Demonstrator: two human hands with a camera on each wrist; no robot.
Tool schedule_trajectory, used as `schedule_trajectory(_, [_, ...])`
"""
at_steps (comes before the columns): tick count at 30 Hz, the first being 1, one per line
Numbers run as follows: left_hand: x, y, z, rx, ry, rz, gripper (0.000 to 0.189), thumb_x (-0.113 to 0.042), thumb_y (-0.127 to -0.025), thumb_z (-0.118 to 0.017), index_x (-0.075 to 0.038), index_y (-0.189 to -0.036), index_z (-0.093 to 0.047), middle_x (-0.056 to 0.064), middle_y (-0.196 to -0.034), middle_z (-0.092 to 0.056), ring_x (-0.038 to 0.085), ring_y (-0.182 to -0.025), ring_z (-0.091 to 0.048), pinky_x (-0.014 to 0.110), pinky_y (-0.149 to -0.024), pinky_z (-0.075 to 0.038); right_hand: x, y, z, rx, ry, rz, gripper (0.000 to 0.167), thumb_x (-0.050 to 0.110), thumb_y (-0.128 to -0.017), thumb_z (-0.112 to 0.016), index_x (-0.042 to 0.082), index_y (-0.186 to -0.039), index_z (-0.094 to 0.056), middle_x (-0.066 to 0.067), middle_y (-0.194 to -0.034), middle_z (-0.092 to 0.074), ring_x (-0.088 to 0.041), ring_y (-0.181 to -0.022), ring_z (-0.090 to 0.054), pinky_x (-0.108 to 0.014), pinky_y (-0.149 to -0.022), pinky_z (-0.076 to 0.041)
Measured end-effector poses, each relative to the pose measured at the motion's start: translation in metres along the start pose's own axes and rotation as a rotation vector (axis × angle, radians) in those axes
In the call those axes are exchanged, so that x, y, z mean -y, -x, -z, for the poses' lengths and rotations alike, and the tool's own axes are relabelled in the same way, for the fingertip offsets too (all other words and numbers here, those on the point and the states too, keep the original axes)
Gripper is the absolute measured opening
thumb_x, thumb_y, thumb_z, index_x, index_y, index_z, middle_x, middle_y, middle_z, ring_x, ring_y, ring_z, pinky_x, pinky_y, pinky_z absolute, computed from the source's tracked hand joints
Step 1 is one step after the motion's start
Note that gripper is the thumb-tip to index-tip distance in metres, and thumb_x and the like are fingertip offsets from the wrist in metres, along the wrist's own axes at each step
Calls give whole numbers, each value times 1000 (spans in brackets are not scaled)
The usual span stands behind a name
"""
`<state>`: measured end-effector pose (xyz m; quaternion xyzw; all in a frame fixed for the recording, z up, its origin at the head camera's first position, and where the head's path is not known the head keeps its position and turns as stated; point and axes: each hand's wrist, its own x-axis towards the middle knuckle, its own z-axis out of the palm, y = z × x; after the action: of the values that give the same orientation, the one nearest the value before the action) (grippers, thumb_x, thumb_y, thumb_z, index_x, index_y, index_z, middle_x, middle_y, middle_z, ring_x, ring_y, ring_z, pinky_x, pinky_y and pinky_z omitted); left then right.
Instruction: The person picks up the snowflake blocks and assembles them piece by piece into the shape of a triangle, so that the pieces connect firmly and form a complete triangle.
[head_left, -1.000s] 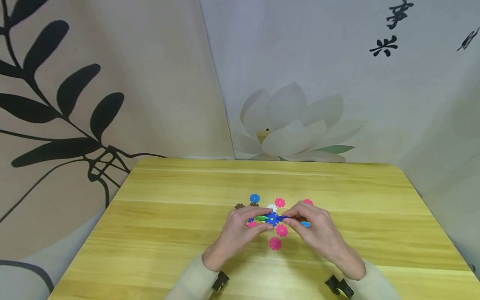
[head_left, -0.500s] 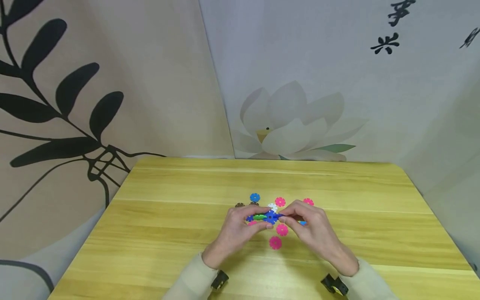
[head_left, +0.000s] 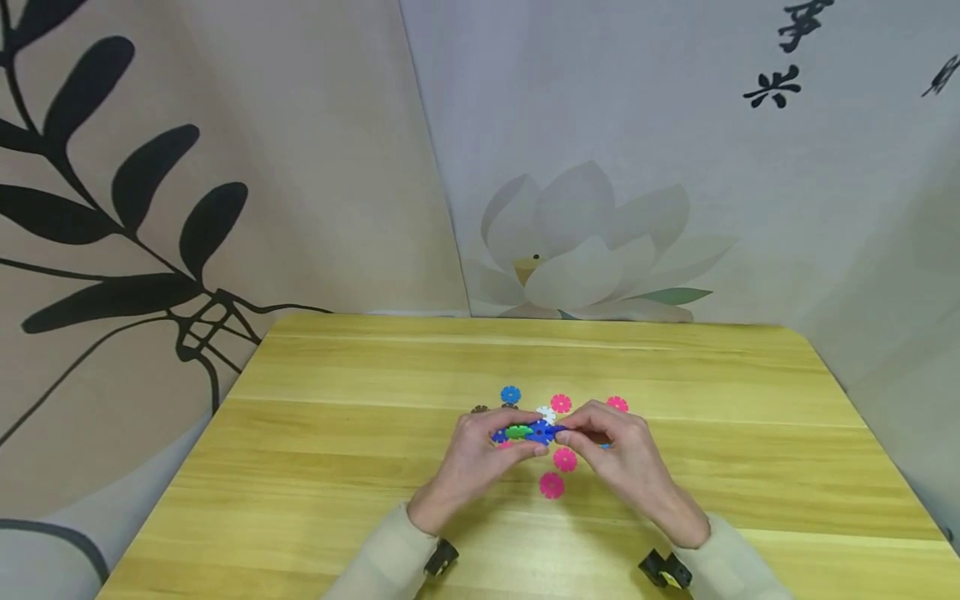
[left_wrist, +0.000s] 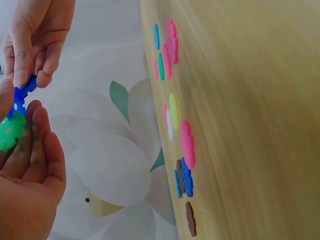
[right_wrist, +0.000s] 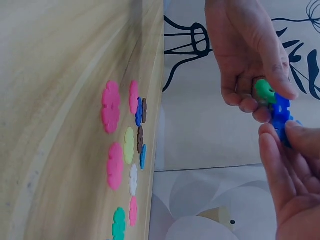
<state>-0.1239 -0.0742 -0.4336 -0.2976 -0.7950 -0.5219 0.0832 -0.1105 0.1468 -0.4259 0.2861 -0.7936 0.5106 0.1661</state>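
Joined plastic snowflake discs, a green disc [head_left: 518, 432] and a blue disc [head_left: 540, 432], are held above the table between both hands. My left hand [head_left: 476, 454] grips this piece between thumb and fingers from the left. From the other side, my right hand [head_left: 630, 450] pinches another blue disc [right_wrist: 283, 132] that meets the first one edgewise. In the left wrist view the green disc [left_wrist: 12, 131] lies against the left fingers, with blue above it. Fingertips partly cover the joint, so how deep the slots sit cannot be told.
Loose discs lie flat on the wooden table [head_left: 337, 467]: a near pink disc [head_left: 552, 485], a white disc [right_wrist: 133, 179], a yellow disc [right_wrist: 129, 145], a brown disc [left_wrist: 191, 219] and several others. Behind stands a printed wall [head_left: 360, 167]. Black wrist cameras sit on both sleeves.
My right hand has shifted slightly left, bringing its blue disc closer against the joined piece. The piece has turned a little, and the left hand stays nearly where it was.
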Motion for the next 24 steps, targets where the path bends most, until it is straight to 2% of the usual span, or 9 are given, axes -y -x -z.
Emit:
schedule_trajectory(4, [-2, -1, 0, 63, 6, 89, 33, -19, -89, -83, -9, -119, -74, 1, -113, -77, 14, -102, -70, 31, -88, -56, 1, 1, 1, 6, -37, -84, 14, -3, -89, -78, 8, -98, -77, -2, -89, -75, -14, -73, -73, -25, -65, -61])
schedule_trajectory(8, [-2, -2, -1, 114, 5, 92, 34, -19, -92, -80, -9, -123, -71, 1, -118, -75, 15, -106, -69, 33, -91, -56, 1, 2, 2, 18, -52, -140, 11, 1, -92, -77, 9, -99, -78, -6, -91, -77, -14, -75, -74, -27, -66, -62])
schedule_trajectory(13, [-1, -1, 0, 96, -38, 58, 36, -19, -86, -86, -8, -119, -73, 1, -115, -75, 14, -103, -69, 35, -91, -56, 0, 3, 1, 26, -19, -133, 13, 2, -91, -78, 11, -100, -79, 0, -94, -78, -11, -77, -73, -29, -67, -63])
schedule_trajectory(17, [0, 0, 0, 73, -56, 40, 35, -19, -85, -86, -8, -116, -74, 3, -113, -76, 17, -103, -70, 32, -89, -57, -3, 3, 2, 47, -4, -155, 14, 5, -92, -78, 11, -105, -79, 2, -98, -78, -9, -81, -73, -29, -70, -63])
schedule_trajectory(21, [1, 1, 1, 72, -50, 81, 34, -19, -87, -85, -7, -118, -74, 2, -115, -75, 18, -103, -70, 29, -87, -57, -7, 6, 9, 87, 14, -214, 15, 10, -94, -77, 13, -108, -78, 4, -103, -77, -8, -85, -73, -29, -74, -63])
schedule_trajectory(24, [2, 2, 3, 71, -49, 122, 34, -19, -88, -84, -9, -119, -74, -1, -115, -75, 17, -103, -68, 31, -86, -56, -13, 7, 15, 126, 45, -221, 16, 11, -93, -78, 13, -109, -78, 4, -104, -77, -8, -88, -73, -32, -78, -63])
